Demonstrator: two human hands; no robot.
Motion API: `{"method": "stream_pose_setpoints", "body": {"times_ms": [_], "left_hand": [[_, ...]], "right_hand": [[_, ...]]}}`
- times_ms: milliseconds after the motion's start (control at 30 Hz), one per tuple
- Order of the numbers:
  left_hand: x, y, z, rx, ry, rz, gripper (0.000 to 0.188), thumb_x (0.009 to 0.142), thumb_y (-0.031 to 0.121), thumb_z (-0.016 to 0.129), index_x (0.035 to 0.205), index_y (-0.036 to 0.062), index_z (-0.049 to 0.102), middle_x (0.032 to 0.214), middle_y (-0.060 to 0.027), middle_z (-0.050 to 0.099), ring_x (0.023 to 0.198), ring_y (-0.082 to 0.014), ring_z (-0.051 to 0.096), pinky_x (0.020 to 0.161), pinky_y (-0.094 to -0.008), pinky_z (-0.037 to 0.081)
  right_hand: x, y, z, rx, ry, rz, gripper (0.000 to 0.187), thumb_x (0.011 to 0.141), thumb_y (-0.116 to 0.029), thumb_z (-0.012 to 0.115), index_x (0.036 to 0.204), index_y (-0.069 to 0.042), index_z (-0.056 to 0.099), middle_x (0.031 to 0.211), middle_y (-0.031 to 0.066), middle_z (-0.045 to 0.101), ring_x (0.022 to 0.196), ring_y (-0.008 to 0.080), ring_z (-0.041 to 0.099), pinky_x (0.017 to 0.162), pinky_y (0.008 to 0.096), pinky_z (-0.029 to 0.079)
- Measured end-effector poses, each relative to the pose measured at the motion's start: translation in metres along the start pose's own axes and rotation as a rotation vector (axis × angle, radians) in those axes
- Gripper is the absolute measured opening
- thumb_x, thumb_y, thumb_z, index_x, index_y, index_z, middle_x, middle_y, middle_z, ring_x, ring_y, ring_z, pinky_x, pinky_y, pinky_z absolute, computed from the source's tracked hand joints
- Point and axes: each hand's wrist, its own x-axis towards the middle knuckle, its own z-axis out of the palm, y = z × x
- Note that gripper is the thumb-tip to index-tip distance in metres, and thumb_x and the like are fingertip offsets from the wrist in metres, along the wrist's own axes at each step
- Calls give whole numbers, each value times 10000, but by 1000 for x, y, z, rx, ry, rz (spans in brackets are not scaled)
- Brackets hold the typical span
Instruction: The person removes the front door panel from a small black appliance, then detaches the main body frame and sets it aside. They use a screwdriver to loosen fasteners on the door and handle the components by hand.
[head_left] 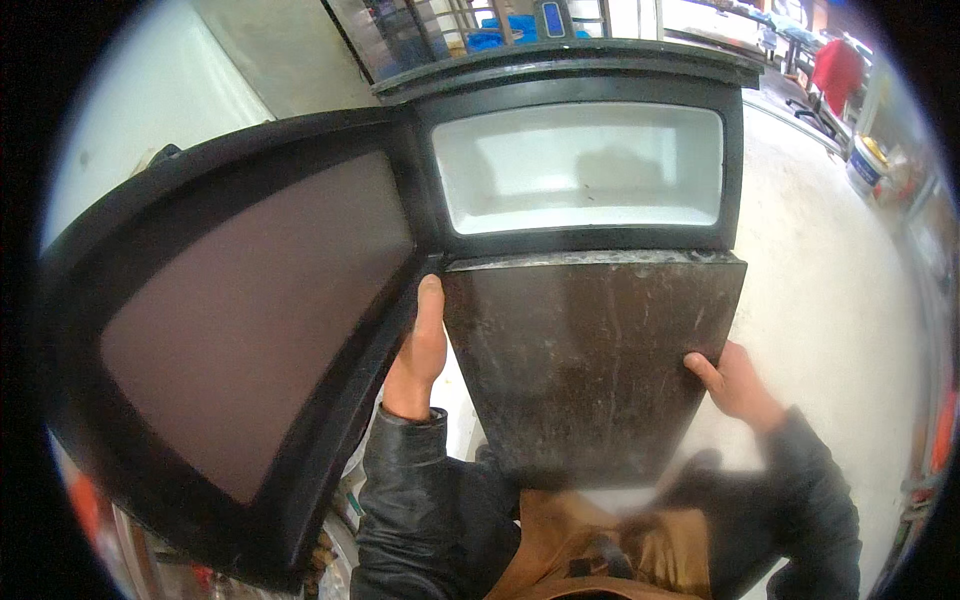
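Observation:
A dark-framed cabinet (590, 88) stands before me, with a glossy white hollow compartment (590, 165) in its upper part. Below it is a scuffed dark brown panel (590, 360) with a pale worn strip along its top edge. My right hand (738, 382) grips the panel's right edge, thumb on the face and fingers hidden behind. At the upper left edge my left hand (422, 345) holds the side, thumb pointing up, its fingers out of sight. A black-framed door (270, 320) with a brownish inner face swings out to the left, beside my left hand.
A pale floor (820, 300) runs along the right. Farther off are a red-covered chair (838, 75) and a white bucket (866, 163). Behind the cabinet stands a metal rack (450, 30) with blue items. Blurred clutter lies under the open door.

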Motion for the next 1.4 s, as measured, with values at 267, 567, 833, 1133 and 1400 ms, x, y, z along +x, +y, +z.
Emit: {"method": "stream_pose_setpoints", "body": {"times_ms": [267,567,833,1133,1400], "left_hand": [[1,0,0,89,-32,-28,370,980,294,672,1169,-13,755,1179,-171,739,1044,-292,693,1008,-391,500],[0,8,0,81,-62,-101,396,987,309,661,1196,-16,748,1211,-174,734,1077,-309,684,1013,-401,492],[-1,-1,0,59,-43,-117,482,1001,352,664,1285,-36,700,1320,-189,682,1187,-314,633,1081,-408,448],[-6,-18,-7,149,-22,-91,478,998,355,650,1258,-41,715,1318,-204,682,1162,-310,640,1075,-398,446],[-4,-26,-2,97,-1,-103,521,1009,381,648,1260,-72,703,1336,-215,669,1184,-332,629,1085,-398,440]], "right_hand": [[-1,0,0,24,17,-9,324,1015,-264,660,1108,45,693,1013,231,736,940,347,708,856,428,543],[2,13,4,39,20,-35,348,1018,-274,660,1148,48,681,1044,250,733,971,367,708,867,434,543],[3,11,-1,53,0,-72,443,1006,-374,678,1158,43,673,1035,234,737,979,363,709,876,449,544],[2,1,-11,-30,-113,-6,472,1022,-420,655,1153,33,669,1040,230,733,994,370,702,901,450,537],[4,12,-4,-19,-37,-106,517,1024,-456,641,1153,45,657,1053,235,734,994,380,700,908,452,537]]}}
